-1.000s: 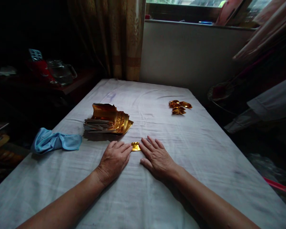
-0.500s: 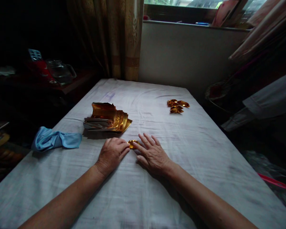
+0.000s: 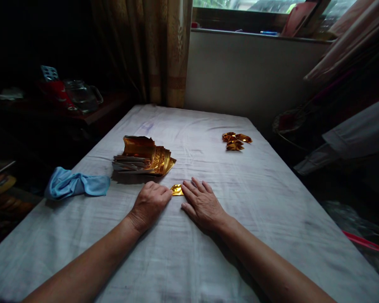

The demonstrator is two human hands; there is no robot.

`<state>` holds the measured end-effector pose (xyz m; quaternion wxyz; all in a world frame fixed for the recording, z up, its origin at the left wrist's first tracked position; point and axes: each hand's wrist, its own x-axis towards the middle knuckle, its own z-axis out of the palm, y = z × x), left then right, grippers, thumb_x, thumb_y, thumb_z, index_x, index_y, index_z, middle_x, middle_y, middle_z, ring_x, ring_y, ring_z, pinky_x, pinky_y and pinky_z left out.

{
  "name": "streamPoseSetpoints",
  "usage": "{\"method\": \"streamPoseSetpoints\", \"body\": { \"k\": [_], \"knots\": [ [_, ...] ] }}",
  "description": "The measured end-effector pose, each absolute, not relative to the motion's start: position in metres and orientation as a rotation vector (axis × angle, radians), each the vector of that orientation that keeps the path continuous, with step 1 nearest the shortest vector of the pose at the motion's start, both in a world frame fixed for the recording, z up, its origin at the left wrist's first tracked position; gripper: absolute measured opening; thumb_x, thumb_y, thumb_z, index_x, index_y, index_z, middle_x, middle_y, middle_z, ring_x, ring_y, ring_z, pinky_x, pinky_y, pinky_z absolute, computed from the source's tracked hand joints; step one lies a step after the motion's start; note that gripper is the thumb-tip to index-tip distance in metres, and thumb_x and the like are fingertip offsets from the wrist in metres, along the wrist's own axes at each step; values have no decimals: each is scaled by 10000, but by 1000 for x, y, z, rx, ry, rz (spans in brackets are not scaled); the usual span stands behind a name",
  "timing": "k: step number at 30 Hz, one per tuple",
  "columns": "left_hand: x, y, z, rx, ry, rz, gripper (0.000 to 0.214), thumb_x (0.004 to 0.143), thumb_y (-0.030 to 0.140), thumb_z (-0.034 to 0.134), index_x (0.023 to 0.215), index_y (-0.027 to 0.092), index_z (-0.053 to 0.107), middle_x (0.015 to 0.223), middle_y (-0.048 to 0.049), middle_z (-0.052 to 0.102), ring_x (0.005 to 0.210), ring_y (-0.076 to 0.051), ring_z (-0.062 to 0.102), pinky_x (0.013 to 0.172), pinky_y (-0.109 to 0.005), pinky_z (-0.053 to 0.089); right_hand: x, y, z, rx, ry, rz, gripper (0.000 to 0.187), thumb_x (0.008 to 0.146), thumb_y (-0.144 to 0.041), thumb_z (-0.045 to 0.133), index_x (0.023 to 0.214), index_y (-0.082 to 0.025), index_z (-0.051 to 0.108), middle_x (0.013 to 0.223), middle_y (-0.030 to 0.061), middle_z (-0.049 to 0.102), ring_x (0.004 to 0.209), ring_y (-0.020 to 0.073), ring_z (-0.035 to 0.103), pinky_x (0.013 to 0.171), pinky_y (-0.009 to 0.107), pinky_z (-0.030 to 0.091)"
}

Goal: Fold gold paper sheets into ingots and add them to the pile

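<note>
A small piece of gold foil paper [image 3: 177, 190] lies on the white cloth-covered table [image 3: 208, 261] between my two hands. My left hand [image 3: 150, 204] rests palm down with its fingers curled together, fingertips touching the foil's left side. My right hand [image 3: 203, 203] lies flat with its fingers stretched out, the index fingertip at the foil's right edge. Just beyond my left hand sits a fanned stack of gold foil sheets [image 3: 143, 156].
Several folded gold pieces [image 3: 236, 141] lie at the far right of the table. A blue cloth [image 3: 76, 185] lies at the left edge. A glass jug [image 3: 82, 96] stands on a dark side table. A curtain and a window sill are behind.
Both hands have drawn slightly closer around the foil piece, which now lies flatter. The view has shifted a little.
</note>
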<state>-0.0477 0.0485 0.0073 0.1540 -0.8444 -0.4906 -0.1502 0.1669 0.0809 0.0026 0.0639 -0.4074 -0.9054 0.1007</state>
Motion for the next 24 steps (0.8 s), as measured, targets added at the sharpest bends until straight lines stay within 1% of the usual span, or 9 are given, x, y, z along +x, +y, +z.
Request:
{"method": "streamPoseSetpoints", "body": {
  "k": [2, 5, 8, 11, 14, 17, 20, 22, 24],
  "knots": [
    [-47, 50, 8, -2415, -1419, -445, 144, 951, 175, 577, 829, 192, 651, 758, -43, 656, 750, -219, 581, 747, -373, 386, 164, 81, 1, -1249, -2679, 270, 550, 986, -440, 489, 1477, -194, 468, 1554, 81, 433, 1470, 312, 302, 1181, 533, 237],
    [-46, 53, 7, -2399, -1431, -456, 176, 955, 179, 571, 792, 190, 638, 728, -46, 637, 733, -218, 578, 731, -369, 381, 160, 84, 0, -1253, -2604, 238, 444, 982, -357, 504, 1394, -205, 567, 1479, 82, 533, 1385, 300, 426, 1134, 489, 321],
    [-46, 56, 6, -2378, -1439, -468, 190, 964, 192, 560, 789, 188, 635, 734, -46, 642, 737, -218, 579, 733, -367, 379, 160, 89, 1, -1234, -2557, 208, 355, 987, -297, 488, 1298, -233, 647, 1371, 72, 625, 1259, 282, 524, 1046, 433, 404],
    [-46, 57, 3, -2368, -1460, -484, 198, 970, 208, 548, 790, 187, 630, 745, -48, 646, 743, -216, 579, 734, -363, 380, 160, 91, 2, -1241, -2516, 159, 313, 987, -298, 501, 1236, -252, 685, 1240, 77, 679, 1097, 261, 585, 928, 387, 447],
    [-46, 57, 2, -2369, -1492, -509, 190, 975, 207, 526, 818, 186, 631, 751, -48, 644, 738, -210, 577, 729, -355, 382, 161, 91, 3, -1268, -2491, 134, 286, 989, -308, 504, 1186, -249, 703, 1063, 75, 705, 934, 229, 605, 828, 339, 443],
    [-46, 57, 2, -2380, -1518, -550, 190, 987, 210, 497, 855, 186, 632, 770, -44, 650, 748, -206, 589, 732, -347, 394, 161, 90, 4, -1282, -2481, 127, 278, 1005, -294, 459, 1050, -214, 721, 923, 70, 698, 849, 201, 605, 779, 300, 423],
    [-49, 57, 4, -2420, -1534, -642, 180, 1006, 258, 482, 931, 191, 631, 840, -33, 682, 784, -186, 623, 736, -318, 425, 162, 89, 7, -1293, -2452, 141, 294, 1009, -272, 422, 914, -201, 691, 861, 64, 686, 808, 188, 608, 745, 279, 409],
    [-51, 56, 4, -2480, -1606, -813, 171, 1007, 290, 493, 975, 197, 633, 863, -22, 692, 788, -165, 636, 735, -290, 446, 163, 89, 9, -1309, -2429, 202, 291, 1010, -254, 410, 876, -204, 663, 843, 51, 687, 791, 177, 614, 723, 265, 401],
    [-53, 56, 3, -2530, -1712, -973, 173, 997, 306, 511, 953, 206, 646, 849, -16, 693, 800, -163, 635, 744, -286, 455, 164, 89, 10, -1331, -2423, 274, 290, 1013, -250, 411, 845, -210, 645, 826, 36, 690, 770, 164, 618, 698, 254, 390]
  ]
}}
